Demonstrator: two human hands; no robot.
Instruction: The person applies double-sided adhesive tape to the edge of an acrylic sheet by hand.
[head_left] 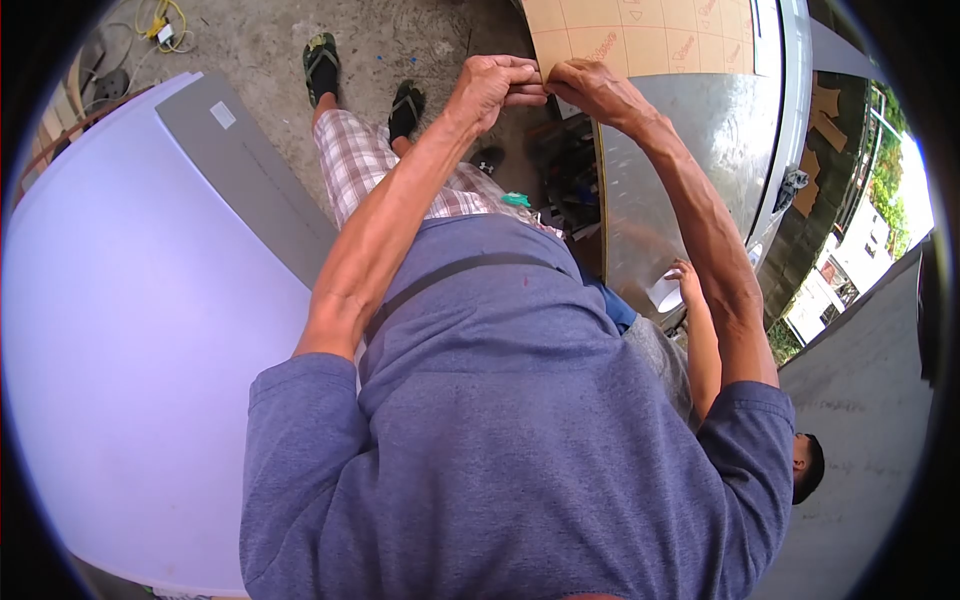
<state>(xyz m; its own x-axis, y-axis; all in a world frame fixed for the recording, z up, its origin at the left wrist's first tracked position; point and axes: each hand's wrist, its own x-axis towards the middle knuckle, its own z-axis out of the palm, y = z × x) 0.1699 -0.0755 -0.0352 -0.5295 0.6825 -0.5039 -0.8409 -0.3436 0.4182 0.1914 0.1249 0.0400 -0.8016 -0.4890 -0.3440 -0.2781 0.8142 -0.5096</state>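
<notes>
My left hand (495, 88) reaches in beside the table edge, its fingers pressed together and their tips against my right hand's fingertips. My right hand (592, 88) is curled in a pinch at the edge of a tan sheet (640, 40) printed with red marks and grid lines. Whatever thin thing lies between the fingertips is hidden or too small to make out. Below the tan sheet, a shiny grey metal surface (690, 150) stretches under my right forearm.
A large whitish panel (150, 330) with a grey strip (245, 170) fills the left. On the right, another person's hand (685, 280) touches a white round object (664, 292). A yellow cord (170, 25) lies on the concrete floor (250, 60). Dark clutter (570, 175) sits under the table.
</notes>
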